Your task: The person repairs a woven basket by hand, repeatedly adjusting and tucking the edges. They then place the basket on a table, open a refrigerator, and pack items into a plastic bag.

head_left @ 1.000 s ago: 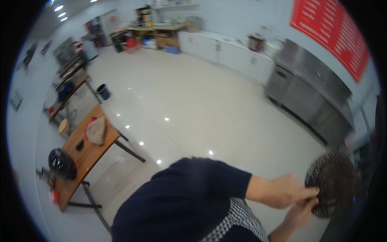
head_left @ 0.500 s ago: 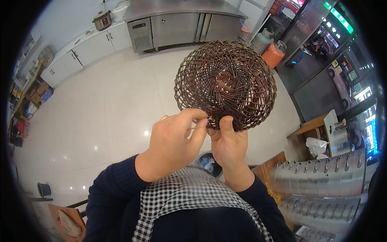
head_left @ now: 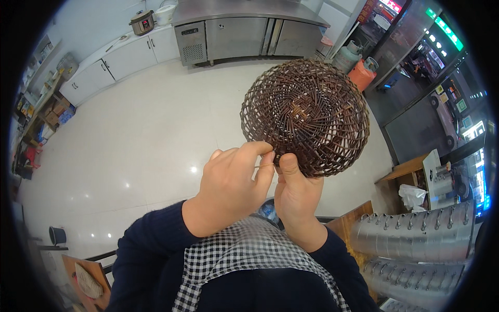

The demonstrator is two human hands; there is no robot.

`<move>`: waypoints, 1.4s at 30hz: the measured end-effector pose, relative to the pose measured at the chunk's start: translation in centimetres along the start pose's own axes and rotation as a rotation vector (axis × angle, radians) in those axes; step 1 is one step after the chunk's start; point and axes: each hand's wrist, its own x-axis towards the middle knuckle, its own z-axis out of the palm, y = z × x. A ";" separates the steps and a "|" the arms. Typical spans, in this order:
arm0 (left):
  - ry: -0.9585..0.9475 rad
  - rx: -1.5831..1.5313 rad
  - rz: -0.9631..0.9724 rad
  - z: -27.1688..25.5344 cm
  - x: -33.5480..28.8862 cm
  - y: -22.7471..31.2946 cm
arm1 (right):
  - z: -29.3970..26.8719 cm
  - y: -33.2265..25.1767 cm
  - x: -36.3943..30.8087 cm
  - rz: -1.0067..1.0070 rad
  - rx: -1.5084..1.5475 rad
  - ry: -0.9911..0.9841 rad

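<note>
A round, dark brown wicker basket (head_left: 306,114) is held up before me, its woven base facing me. Gripping its near edge is my right hand (head_left: 297,195), thumb on the near side and fingers curled behind. Just left of that thumb, my left hand (head_left: 231,177) is closed in a pinch, forefinger and thumb meeting at the weave. A thin, light brown strand (head_left: 264,166) runs between the fingers of this hand. Where the strand ends is hidden by the fingers.
Below my hands a bin with a bluish plastic liner (head_left: 268,212) partly shows. Stacked silver metal cylinders with hooks (head_left: 413,234) stand at the right by a wooden surface (head_left: 347,218). A steel counter (head_left: 239,39) and gas cylinders (head_left: 362,74) are at the back.
The basket and both hands have shifted slightly right in the picture, as has the room behind. The basket is tilted a little differently. Both hands keep their hold.
</note>
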 end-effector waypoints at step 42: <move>-0.123 0.081 0.230 -1.1 0.4 -1.1 | -0.6 -0.4 -0.4 0.045 -0.040 0.012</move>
